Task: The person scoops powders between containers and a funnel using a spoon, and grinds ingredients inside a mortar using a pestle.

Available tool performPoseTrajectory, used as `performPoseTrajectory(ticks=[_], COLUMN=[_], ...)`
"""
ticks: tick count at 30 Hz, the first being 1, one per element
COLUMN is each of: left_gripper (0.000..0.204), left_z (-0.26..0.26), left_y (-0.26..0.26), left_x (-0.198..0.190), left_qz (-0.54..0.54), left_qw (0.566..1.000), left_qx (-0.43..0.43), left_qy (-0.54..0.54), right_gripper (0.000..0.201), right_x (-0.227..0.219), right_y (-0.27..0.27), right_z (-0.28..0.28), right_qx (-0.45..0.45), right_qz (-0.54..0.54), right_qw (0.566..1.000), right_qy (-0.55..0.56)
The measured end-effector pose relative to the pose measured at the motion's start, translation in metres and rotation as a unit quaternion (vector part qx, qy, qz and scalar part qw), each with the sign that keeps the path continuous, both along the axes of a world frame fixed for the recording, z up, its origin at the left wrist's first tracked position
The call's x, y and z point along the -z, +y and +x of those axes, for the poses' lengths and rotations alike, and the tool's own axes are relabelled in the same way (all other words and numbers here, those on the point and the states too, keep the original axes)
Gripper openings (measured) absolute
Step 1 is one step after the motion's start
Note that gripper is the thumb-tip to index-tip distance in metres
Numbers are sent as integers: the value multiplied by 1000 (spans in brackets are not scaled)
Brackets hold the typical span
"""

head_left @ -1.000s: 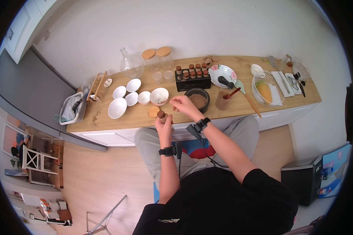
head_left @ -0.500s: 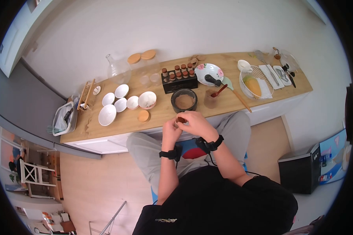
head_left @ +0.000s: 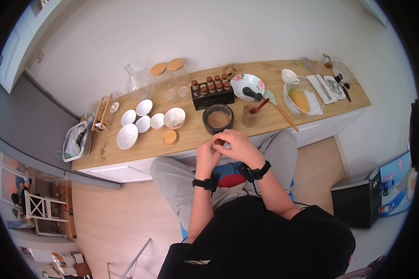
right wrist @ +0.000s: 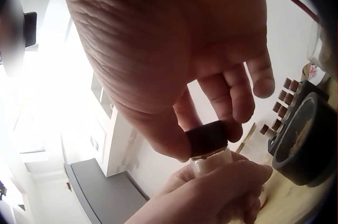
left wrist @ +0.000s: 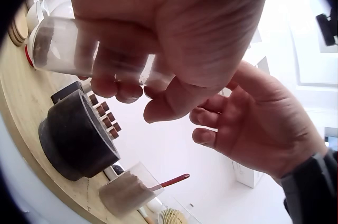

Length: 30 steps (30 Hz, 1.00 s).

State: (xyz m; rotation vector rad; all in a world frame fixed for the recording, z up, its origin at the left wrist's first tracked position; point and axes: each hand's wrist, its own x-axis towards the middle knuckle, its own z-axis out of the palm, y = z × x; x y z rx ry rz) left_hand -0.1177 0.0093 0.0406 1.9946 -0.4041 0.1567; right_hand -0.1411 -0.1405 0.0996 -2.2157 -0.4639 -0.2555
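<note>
My left hand grips a clear glass spice bottle over the front edge of the counter. Some brown powder lies at the bottle's base. From above, the right hand pinches the bottle's brown lid between thumb and fingertips, with the lid at the mouth of the bottle. Just beyond both hands stands a dark stone mortar with brown powder in it. To its right is a clear cup of brown powder with a red-handled tool leaning in it.
Behind the mortar, a black rack carries several brown-capped bottles. White bowls and a round wooden lid sit to the left. Rightward are a floral plate with a black pestle, a spatula and a wire basket.
The right hand has come down to the left hand and taken hold of the bottle's lid. Both hands then shifted slightly, staying together, and the head view turned a little.
</note>
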Motion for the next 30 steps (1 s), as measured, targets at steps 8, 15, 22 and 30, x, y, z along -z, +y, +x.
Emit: performPoseTrajectory(ticks=[8, 15, 22, 30], left_gripper=[20, 9, 13, 12], left_z=[3, 4, 5, 3], left_y=[3, 5, 5, 5], left_x=[-5, -1, -2, -7], left_qz=[55, 7, 25, 20], left_qw=[998, 1000, 999, 1000], left_qx=[-9, -22, -21, -14], left_qy=[-4, -16, 14, -13], right_gripper=[36, 38, 38, 30], right_x=[-26, -1, -18, -6], right_y=[11, 9, 7, 13], right_z=[-3, -1, -1, -4], right_qx=[78, 34, 71, 81], right_qz=[0, 52, -48, 68], right_qw=[994, 993, 983, 993], right_qy=[76, -98, 161, -55])
